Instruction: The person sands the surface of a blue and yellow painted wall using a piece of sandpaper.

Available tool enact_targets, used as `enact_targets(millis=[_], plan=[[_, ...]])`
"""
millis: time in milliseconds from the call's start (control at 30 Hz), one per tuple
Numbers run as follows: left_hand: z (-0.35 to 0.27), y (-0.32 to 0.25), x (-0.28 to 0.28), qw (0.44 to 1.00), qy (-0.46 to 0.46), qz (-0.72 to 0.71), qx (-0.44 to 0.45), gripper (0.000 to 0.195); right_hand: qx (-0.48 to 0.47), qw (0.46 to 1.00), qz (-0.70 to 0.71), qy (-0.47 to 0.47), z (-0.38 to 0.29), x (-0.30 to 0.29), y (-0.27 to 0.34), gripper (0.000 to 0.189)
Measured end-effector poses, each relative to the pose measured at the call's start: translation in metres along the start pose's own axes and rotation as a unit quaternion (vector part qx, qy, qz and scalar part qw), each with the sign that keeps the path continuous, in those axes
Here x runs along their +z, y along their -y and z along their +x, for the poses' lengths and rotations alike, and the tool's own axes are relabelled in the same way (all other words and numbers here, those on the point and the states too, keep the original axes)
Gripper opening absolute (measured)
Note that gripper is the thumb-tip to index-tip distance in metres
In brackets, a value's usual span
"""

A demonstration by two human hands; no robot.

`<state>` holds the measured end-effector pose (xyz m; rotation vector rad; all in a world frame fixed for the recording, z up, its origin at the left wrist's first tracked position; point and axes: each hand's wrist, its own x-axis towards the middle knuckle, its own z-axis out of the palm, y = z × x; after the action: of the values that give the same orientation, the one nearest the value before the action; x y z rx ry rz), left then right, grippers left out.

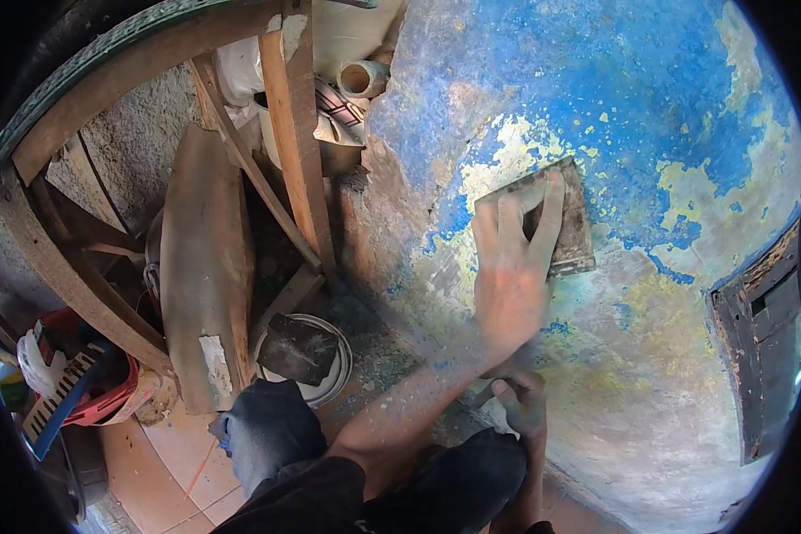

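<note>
My left hand (512, 267) presses a worn, dark flat rectangular piece (574, 230) against a wall (631, 113), fingers spread over its face. Its material is not plain. Around it, blue paint is patchy, with pale yellow, white and grey layers showing through. Paint flecks and dust cover my left forearm. Lower down, my right hand (524, 400) is close to the foot of the wall, with thumb and fingers bent. A greyish shape lies beside its fingertips, but whether the hand grips it is unclear.
A round pail (344, 374) carries a dark flat sheet (300, 350). Leaning boards (203, 267) and a wooden frame (297, 153) crowd the left. Beyond are a pipe end (363, 79) and a red basket (110, 400) with a blue comb-like tool (63, 404). A dark wooden frame (741, 374) edges the wall's right.
</note>
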<state>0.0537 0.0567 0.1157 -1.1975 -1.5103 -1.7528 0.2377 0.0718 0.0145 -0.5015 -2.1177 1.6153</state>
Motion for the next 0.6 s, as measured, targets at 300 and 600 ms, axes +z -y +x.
enact_targets(millis=[300,600], plan=[[0.013,0.013,0.001,0.999,-0.053,-0.01,-0.002,0.066,0.013,1.0,0.014,-0.006,0.004,0.001,-0.004,0.024],[0.03,0.002,-0.004,0.998,-0.057,0.019,-0.022,0.073,0.023,0.999,0.033,0.014,0.006,0.005,-0.006,0.025]])
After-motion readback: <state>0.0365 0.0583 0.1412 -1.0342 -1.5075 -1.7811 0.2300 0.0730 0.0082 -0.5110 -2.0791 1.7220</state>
